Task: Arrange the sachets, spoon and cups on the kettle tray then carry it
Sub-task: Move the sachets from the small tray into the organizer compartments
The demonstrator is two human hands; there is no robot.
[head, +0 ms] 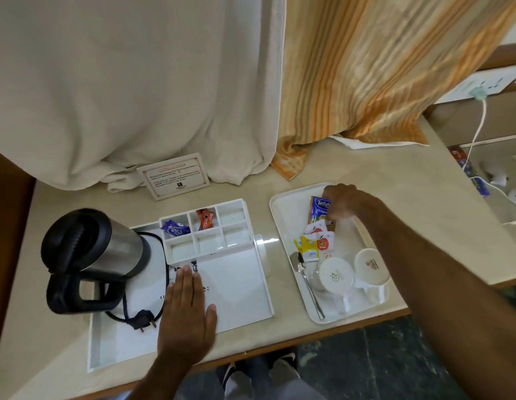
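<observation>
The white kettle tray [239,295] lies at the left with a steel and black kettle [92,255] on it. Its compartment block [204,235] holds a blue sachet [174,228] and a red sachet [205,219]. My left hand [187,316] rests flat and open on the tray floor. On a second white tray [288,209] to the right lie a blue tea sachet [320,209], sugar sachets [323,241], a yellow sachet [307,245], a spoon [307,284] and two upturned cups [336,275] [371,267]. My right hand [345,204] pinches the tea sachet.
A printed card [174,176] stands behind the trays against a white curtain [135,96] and a striped orange curtain [366,67]. The kettle's cord and plug [142,320] lie on the tray. A wall socket with a white cable [479,93] is at the far right.
</observation>
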